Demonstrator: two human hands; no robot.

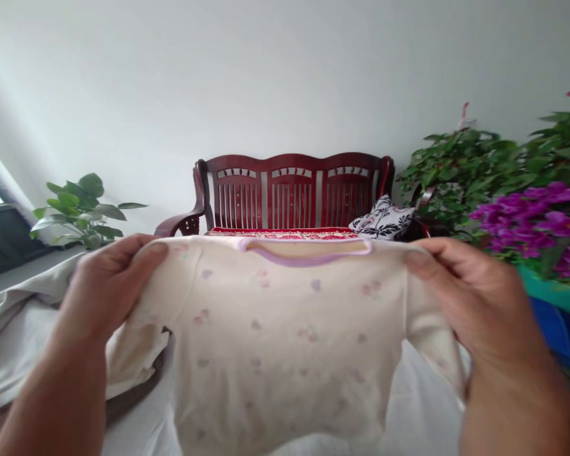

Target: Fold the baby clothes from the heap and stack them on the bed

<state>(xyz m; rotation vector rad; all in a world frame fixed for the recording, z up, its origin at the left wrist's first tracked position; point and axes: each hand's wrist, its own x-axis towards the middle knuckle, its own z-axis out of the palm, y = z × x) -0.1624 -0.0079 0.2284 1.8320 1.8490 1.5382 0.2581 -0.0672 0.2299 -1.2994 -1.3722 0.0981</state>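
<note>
A small cream shirt printed with faint hearts and cherries hangs stretched between my two hands. Its neckline has a lilac trim and faces up. My left hand pinches the shoulder on the left, thumb on the near side. On the other shoulder, my right hand has the same pinch, with the fingers behind the fabric. Both sleeves droop below the hands. The shirt's lower part hangs over a white cloth, and its hem is partly blurred.
Against the wall stands a dark red wooden bench with a patterned cushion. A leafy plant is at left, above crumpled pale fabric. Purple flowers and green foliage fill the right side.
</note>
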